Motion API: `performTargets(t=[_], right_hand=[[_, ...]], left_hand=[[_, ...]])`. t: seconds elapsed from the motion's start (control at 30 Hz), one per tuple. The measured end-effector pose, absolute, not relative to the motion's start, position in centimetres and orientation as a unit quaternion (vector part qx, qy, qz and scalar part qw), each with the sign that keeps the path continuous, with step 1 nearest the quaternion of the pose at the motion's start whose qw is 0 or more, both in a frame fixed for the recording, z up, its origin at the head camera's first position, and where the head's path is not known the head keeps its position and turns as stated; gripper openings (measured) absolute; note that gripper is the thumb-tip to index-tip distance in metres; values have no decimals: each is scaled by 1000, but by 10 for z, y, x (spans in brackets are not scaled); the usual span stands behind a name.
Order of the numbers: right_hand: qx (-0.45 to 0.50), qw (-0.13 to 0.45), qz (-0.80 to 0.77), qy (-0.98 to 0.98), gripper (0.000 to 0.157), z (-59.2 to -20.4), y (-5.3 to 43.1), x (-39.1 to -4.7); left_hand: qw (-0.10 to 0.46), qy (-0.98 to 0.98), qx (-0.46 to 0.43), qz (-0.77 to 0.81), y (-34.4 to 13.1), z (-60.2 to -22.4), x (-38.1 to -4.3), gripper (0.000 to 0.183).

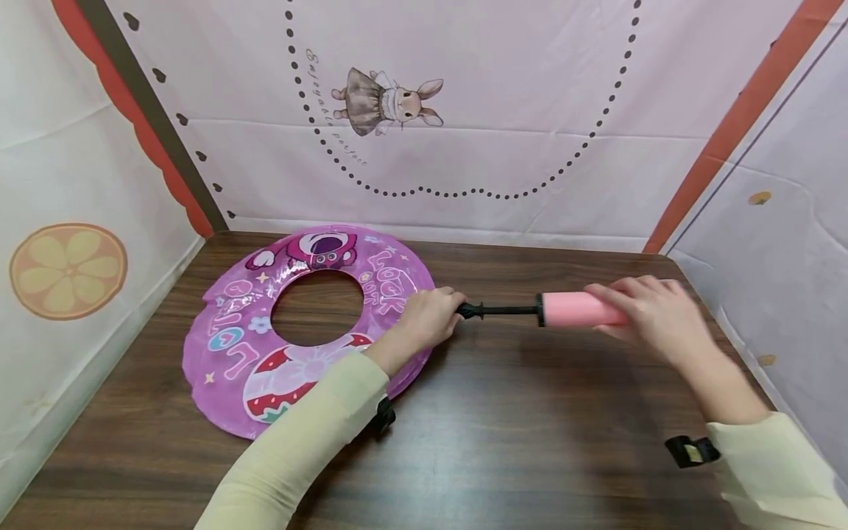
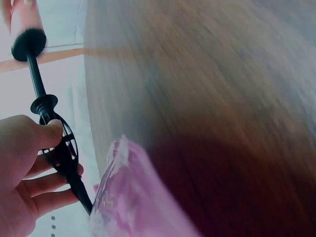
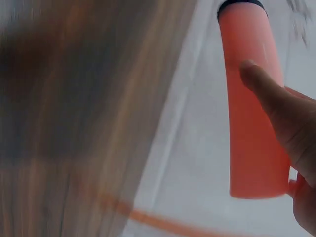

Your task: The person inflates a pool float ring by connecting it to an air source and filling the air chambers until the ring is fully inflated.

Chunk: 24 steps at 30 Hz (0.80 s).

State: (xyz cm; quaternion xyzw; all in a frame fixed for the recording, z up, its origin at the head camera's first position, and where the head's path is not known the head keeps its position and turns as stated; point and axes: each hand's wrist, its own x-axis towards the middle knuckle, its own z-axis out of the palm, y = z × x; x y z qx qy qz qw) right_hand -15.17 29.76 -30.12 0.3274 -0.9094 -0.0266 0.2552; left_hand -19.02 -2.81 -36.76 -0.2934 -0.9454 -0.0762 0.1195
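Pump [image 1: 576, 308], pink-barrelled, is held over the table [image 1: 503, 449] toward the right, the right hand [image 1: 659, 320] gripping its barrel and the left hand [image 1: 429, 316] pinching its black end fitting [image 2: 64, 154] at the right edge of the purple ring [image 1: 221, 401] (whether the tip joins it, I cannot tell). A crooked pull might bend the black rod [image 1: 510, 311] or drag the ring. Ring lettering isn't surely legible; the far cloth [image 1: 517, 96] reads "Enjoyable perfect".

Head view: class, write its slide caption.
Left hand grips black pump end, right hand pink pump barrel; purple ring lies on table.
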Motion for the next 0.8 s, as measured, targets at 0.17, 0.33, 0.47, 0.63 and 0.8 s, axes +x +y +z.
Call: performTargets(t=[0.17,0.33,0.47,0.63,0.8], right_hand=[[347,254,-53,-901,53,-313,257,-159],[357,271,-73,-891,59,-313,231,-165],[365,274,-71,-887,60,-313,228,-167],[367,265,-60,-890,63,-306,244,-165],[360,248,-50,-898,65,-292,274,-161]], left_hand=[[125,-943,-303,-63,-23,-364,-186,27],[131,-942,-298,-82,-23,-363,-184,25],[119,-941,-299,-100,-26,-364,-186,26],[103,-942,-300,-110,-28,-363,-188,28],[85,-945,-298,-106,-28,-362,-190,29]])
